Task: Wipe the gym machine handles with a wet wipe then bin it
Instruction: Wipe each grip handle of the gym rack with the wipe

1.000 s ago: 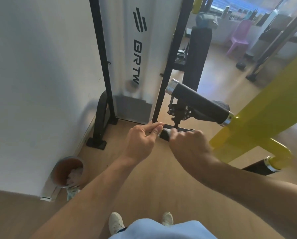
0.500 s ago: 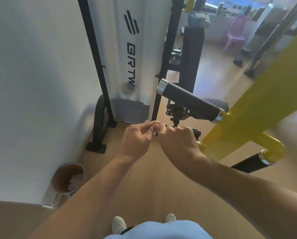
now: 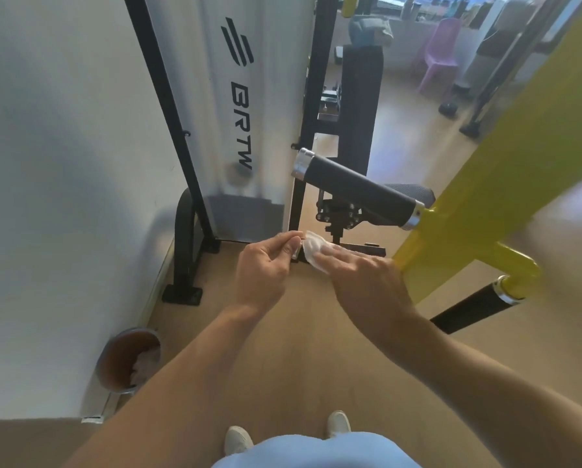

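Note:
A white wet wipe (image 3: 315, 248) is pinched in my right hand (image 3: 367, 282), just below the upper black handle (image 3: 353, 190) of the yellow machine arm (image 3: 505, 170). My left hand (image 3: 266, 268) sits close beside it, its fingers closed on a small wrapper (image 3: 298, 248) whose edge shows at the fingertips. A second black handle (image 3: 472, 304) sticks out lower right from the yellow arm. A round bin (image 3: 129, 361) with white tissue inside stands on the floor by the wall, lower left.
The white weight-stack cover marked BRTW (image 3: 242, 106) and its black frame (image 3: 185, 251) stand ahead on the left. A black seat post (image 3: 360, 106) rises behind the handle. A pink chair (image 3: 439, 55) is far back. My white shoes (image 3: 237, 439) are on the wooden floor.
The white wipe has come out into view between my hands; before, both hands were closed together over a dark packet. The view has shifted slightly.

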